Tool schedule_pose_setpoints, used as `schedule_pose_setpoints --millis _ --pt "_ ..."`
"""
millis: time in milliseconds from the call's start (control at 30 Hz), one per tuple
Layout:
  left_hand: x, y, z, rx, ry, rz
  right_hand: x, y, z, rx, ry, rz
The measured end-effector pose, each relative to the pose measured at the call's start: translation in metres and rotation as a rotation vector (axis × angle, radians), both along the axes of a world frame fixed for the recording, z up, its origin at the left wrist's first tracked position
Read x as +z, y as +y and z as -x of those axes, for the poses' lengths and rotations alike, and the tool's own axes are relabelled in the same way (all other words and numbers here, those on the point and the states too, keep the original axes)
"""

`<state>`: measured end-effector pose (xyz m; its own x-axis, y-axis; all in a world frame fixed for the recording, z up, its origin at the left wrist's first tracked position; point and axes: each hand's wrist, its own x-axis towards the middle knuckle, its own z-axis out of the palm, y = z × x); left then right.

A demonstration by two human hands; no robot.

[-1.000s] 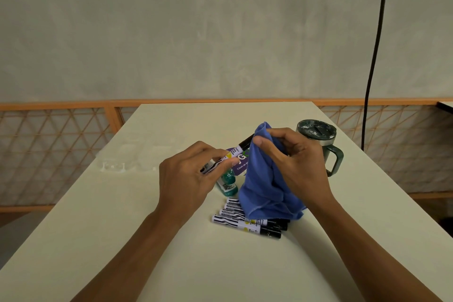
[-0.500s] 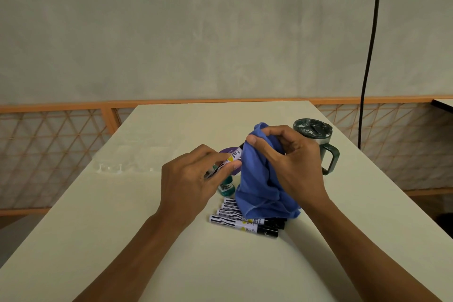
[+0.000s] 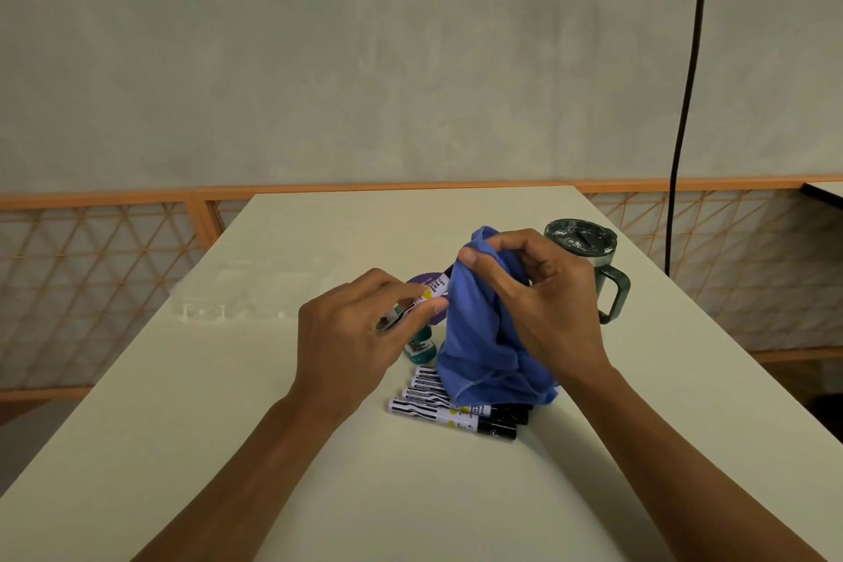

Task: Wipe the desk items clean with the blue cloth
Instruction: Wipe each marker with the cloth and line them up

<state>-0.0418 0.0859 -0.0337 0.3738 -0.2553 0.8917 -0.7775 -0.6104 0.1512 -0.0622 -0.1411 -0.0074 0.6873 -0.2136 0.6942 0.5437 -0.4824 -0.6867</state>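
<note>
Left hand [image 3: 360, 338] pinches a marker [image 3: 433, 287] just left of the mug [image 3: 588, 251]. Right hand [image 3: 543, 306] grips the blue cloth [image 3: 479, 347] bunched over its far end. I count 4 more markers [image 3: 451, 411] lying in front of the mug.

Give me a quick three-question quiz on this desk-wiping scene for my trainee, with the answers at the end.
1. True or false: the right hand grips the blue cloth.
2. What does the left hand pinch? A) a spoon B) a marker C) a key
3. Fill the gap: from the person's view, the lidded mug stands to the ___ of the cloth.
Key: 1 true; 2 B; 3 right.
</note>
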Motion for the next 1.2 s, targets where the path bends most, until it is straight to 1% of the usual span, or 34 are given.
schedule_pose_setpoints --millis 67,167,233,433,667,1000,1067,1133,1200 --pt "0.0013 -0.0006 0.0003 0.001 0.023 0.014 0.0003 -0.0018 0.0000 0.008 0.014 -0.010" --pt "0.0034 0.0017 -0.0020 0.007 0.074 0.045 0.0018 -0.0024 0.0010 0.128 0.134 -0.170" --pt "0.0030 0.0030 -0.0034 0.017 0.099 0.051 0.0024 -0.0029 0.0006 0.170 0.177 -0.234" --pt "0.0044 0.0049 -0.0028 0.012 0.167 0.069 0.0023 -0.0014 0.0023 0.217 0.184 -0.202" --pt "-0.0005 0.0013 -0.0014 0.021 0.053 0.015 -0.0023 0.0047 0.0035 0.181 0.121 -0.218" --pt "0.0005 0.0001 0.0005 0.055 -0.049 -0.064 0.0017 0.0037 0.0033 0.149 0.148 -0.236" --pt "0.0001 0.0000 0.0001 0.051 -0.049 -0.066 0.0044 0.0033 0.0031 0.136 0.152 -0.273" --pt "-0.0003 -0.0009 0.0005 0.038 -0.025 -0.060 0.0053 0.0028 0.0025 0.119 0.139 -0.269" --pt "0.0012 -0.0019 0.0007 -0.005 0.062 -0.012 0.0046 0.0027 0.0022 0.106 0.141 -0.260"
